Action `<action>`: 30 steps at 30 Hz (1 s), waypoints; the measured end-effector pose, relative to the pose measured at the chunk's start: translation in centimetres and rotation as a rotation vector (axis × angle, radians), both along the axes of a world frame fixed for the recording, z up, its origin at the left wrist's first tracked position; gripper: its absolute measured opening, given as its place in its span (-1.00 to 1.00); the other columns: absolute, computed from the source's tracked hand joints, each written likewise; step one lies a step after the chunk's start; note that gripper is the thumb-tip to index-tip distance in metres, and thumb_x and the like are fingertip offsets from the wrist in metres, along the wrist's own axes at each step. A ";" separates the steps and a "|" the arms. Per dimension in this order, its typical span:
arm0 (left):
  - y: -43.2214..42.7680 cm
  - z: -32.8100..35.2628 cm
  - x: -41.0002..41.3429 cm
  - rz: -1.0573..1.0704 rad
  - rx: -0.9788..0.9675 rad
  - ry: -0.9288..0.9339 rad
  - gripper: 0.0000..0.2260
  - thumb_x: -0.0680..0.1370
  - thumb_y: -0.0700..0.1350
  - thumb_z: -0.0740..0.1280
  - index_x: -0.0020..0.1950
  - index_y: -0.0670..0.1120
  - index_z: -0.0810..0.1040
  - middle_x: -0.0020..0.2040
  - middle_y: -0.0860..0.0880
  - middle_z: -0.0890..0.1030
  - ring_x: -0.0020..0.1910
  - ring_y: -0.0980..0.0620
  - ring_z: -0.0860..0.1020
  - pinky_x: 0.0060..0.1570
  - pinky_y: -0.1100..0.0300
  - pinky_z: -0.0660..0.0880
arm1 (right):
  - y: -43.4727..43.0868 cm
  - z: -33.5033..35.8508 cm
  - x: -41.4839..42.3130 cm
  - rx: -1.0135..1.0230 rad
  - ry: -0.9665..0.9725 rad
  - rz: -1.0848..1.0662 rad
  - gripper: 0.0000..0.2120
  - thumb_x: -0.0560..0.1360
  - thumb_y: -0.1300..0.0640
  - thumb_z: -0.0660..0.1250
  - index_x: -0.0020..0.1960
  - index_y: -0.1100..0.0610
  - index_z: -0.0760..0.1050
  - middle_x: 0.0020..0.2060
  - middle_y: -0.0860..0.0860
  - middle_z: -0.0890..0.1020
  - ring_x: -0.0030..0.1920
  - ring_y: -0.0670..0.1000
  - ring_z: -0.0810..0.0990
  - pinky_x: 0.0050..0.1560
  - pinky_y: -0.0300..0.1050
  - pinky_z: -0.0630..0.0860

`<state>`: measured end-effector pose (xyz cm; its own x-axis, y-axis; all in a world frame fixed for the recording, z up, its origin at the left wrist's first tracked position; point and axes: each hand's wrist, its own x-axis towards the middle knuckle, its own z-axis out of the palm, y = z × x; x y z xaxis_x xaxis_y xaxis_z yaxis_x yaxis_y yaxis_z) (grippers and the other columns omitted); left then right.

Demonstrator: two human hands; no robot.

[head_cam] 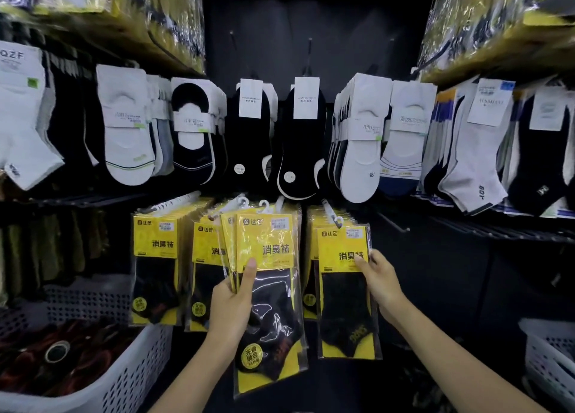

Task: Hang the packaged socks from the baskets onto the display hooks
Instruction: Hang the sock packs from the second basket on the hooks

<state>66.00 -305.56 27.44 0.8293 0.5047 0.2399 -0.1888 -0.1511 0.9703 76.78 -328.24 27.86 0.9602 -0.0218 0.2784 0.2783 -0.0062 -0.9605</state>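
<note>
Several yellow sock packs (270,251) sit bunched in the left hand (233,300), thumb clamped across their fronts, at six o'clock under the black socks (298,145). The right hand (379,275) pinches the edge of the front pack (342,303) at the bundle's three o'clock. I'd free one pack at a time and keep its hanger tab (264,206) (white plastic) square to the hook (326,205).

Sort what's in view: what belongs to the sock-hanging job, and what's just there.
Job: left hand gripping yellow sock packs; right hand pinching hung pack; left basket; right basket; empty hook.
Just there: upper-row carded socks; wrapped bundles overhead.
</note>
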 end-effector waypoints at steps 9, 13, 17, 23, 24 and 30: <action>0.2 -1.2 1.3 -0.001 -0.025 0.009 -0.53 0.35 0.31 0.22 -0.40 -0.04 0.14 -0.64 0.11 0.12 -0.62 0.15 0.17 -0.41 0.22 0.21 | 1.5 -2.3 4.3 0.137 0.178 -0.141 -0.78 0.49 0.09 0.40 0.00 0.25 0.58 -0.01 0.16 0.66 0.07 0.14 0.63 0.12 0.00 0.56; 0.5 -2.0 1.6 0.010 -0.022 0.021 -0.53 0.46 0.24 0.24 -0.40 -0.05 0.15 -0.64 0.11 0.11 -0.63 0.15 0.14 -0.47 0.29 0.22 | 1.7 -3.9 5.8 0.128 0.283 -0.273 -0.64 0.41 -0.05 0.47 -0.01 0.23 0.59 -0.02 0.10 0.64 0.06 0.07 0.58 0.17 -0.02 0.50; 0.5 -2.5 1.3 0.020 -0.017 0.048 -0.53 0.41 0.30 0.23 -0.37 -0.05 0.16 -0.55 0.11 0.14 -0.55 0.16 0.16 -0.47 0.29 0.21 | 1.3 -5.5 5.6 0.090 0.312 -0.396 -0.75 0.44 0.06 0.46 -0.02 0.23 0.57 0.02 0.15 0.63 0.06 0.12 0.59 0.14 0.03 0.54; 0.3 -2.6 0.5 0.009 -0.039 0.055 -0.49 0.27 0.36 0.23 -0.36 -0.05 0.14 -0.64 0.10 0.11 -0.57 0.16 0.14 -0.41 0.22 0.21 | 2.0 -4.2 1.0 0.083 0.200 -0.225 -0.75 0.50 0.04 0.39 0.08 0.18 0.54 -0.02 0.08 0.61 -0.05 0.00 0.59 -0.07 -0.15 0.58; 0.0 -2.5 0.4 -0.003 -0.044 0.053 -0.48 0.27 0.36 0.24 -0.36 -0.05 0.13 -0.64 0.11 0.11 -0.58 0.15 0.14 -0.41 0.21 0.22 | 2.5 -3.4 -0.3 0.074 0.187 -0.121 -0.76 0.52 0.01 0.35 0.08 0.15 0.54 -0.04 0.05 0.62 -0.06 -0.02 0.61 -0.13 -0.21 0.57; -2.0 -2.5 -0.1 -0.160 -0.070 -0.054 -0.57 0.24 0.28 0.39 -0.38 -0.10 0.48 -0.52 0.03 0.48 -0.52 0.08 0.47 -0.43 0.39 0.40 | 5.3 -0.5 -5.7 0.050 0.065 0.233 -0.77 0.53 -0.03 0.31 0.06 0.09 0.61 -0.09 0.00 0.72 -0.09 -0.06 0.69 -0.20 -0.31 0.57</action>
<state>65.92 -307.61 24.91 0.8873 0.3844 0.2549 -0.2567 -0.0476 0.9653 71.03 -322.91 27.33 0.9568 0.1905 0.2197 0.2041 0.0984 -0.9740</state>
